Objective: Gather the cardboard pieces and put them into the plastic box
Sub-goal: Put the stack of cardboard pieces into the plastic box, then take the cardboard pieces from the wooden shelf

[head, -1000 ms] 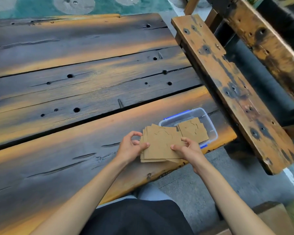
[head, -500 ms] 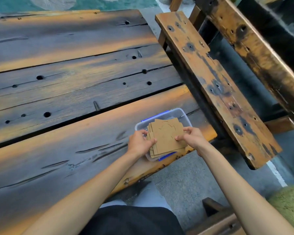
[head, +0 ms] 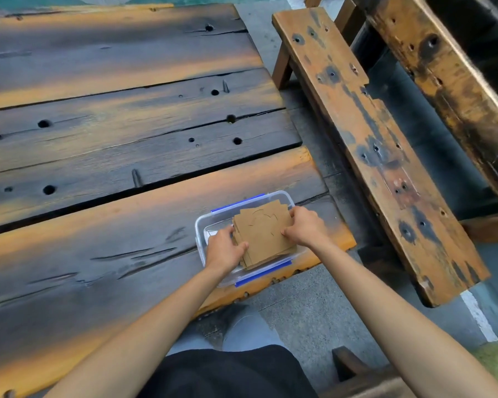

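Change: the cardboard stack (head: 263,235), earlier held over the tabletop (head: 98,225) beside the plastic box (head: 202,225), now sits inside it.
Left hand (head: 224,248): gripping the stack's near-left edge.
Right hand (head: 305,226): pinching its right edge.
Plastic box: at the tabletop's near right corner.
Beyond: wooden bench (head: 365,133).

A: What is covered in the plastic box (head: 202,229)?

B: The stack of cardboard pieces (head: 263,235) and both hands hide most of its floor. The left hand (head: 224,249) covers the stack's left edge, the right hand (head: 305,226) its right corner.

A: How many pieces?

B: I cannot count them; the edges are too thin.

A: And the counter (head: 98,156)?

B: The picture's left edge cuts it off.
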